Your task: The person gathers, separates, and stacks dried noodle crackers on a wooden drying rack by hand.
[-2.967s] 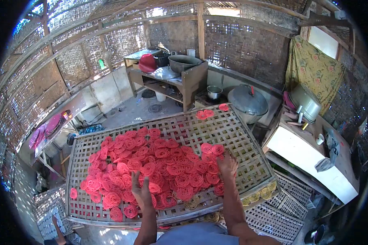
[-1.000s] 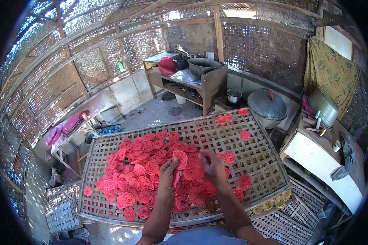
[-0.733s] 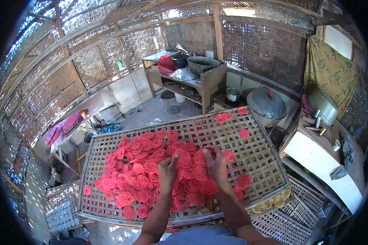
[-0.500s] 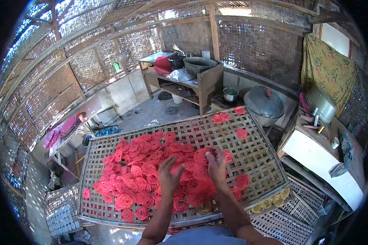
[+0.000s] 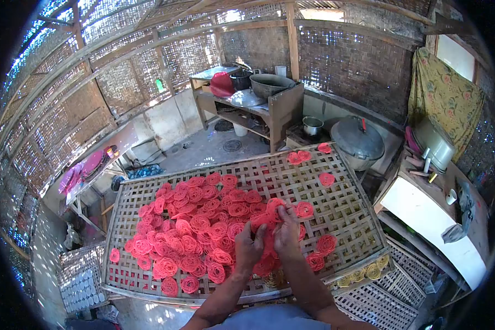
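Observation:
A broad heap of round red coiled crackers [image 5: 201, 223] lies on a woven bamboo tray [image 5: 344, 220]. Over the heap's right side, my right hand [image 5: 287, 231] is closed on a bunch of red crackers [image 5: 275, 208], its thumb and fingers on the near side. My left hand [image 5: 249, 247] is at the bunch's left, fingers closed against the same crackers. Part of the bunch is hidden behind my fingers. Several loose crackers [image 5: 326, 243] lie on the tray to the right of my hands, and a pair [image 5: 299, 158] sits near its far edge.
Yellow coiled crackers [image 5: 373, 270] show on a layer under the tray's right corner. Beyond the tray stand a lidded pot [image 5: 357, 137], a small pot [image 5: 313, 125] and a wooden bench [image 5: 285, 113] holding a large pan. A white-fronted cabinet [image 5: 423, 220] is at right.
My left hand has moved right from above the heap, closing from open fingers onto the bunch. My right hand still holds it. The view has shifted slightly.

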Demonstrator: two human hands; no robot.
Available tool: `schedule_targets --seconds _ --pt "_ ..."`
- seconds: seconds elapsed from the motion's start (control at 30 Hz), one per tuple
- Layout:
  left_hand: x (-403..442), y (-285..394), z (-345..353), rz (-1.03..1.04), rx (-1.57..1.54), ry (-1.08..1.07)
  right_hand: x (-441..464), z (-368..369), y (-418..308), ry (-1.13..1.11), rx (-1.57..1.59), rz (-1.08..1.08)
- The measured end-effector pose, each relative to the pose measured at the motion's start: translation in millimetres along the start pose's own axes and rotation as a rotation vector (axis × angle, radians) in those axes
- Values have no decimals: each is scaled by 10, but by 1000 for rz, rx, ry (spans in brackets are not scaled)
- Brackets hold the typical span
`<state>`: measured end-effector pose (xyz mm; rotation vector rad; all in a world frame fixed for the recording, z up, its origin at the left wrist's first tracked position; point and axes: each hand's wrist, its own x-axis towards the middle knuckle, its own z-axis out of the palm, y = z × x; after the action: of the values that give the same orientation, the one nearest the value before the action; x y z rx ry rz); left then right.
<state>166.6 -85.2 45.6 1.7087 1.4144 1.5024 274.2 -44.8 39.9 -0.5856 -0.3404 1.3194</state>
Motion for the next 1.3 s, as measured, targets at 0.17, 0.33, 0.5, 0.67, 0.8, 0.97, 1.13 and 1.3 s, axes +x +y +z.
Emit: schedule_targets --seconds 0.17,0.33,0.5,0.67,0.8,0.97,1.13,1.3 --pt "10 -10 -147 52 104 -7 85 -167 36 -34 -363 -352" --pt "90 -441 -419 -128 -218 155 192 -254 -459 -82 -560 -220" --pt "135 -234 -341 -218 -358 293 52 -202 -325 -175 -1474 -702" --pt "107 -287 -188 -405 -562 411 -396 -200 9 -516 -1149 -87" --pt "168 -293 -119 -401 -855 462 -475 -175 105 -406 -770 97" --pt "163 -333 -161 -410 -1092 437 -443 -141 57 -408 -653 82" --pt "274 -238 -389 -330 -1072 484 -177 -423 156 -283 -714 49" --pt "254 -685 -754 -373 -311 383 -91 -367 -378 -86 -1337 -424"
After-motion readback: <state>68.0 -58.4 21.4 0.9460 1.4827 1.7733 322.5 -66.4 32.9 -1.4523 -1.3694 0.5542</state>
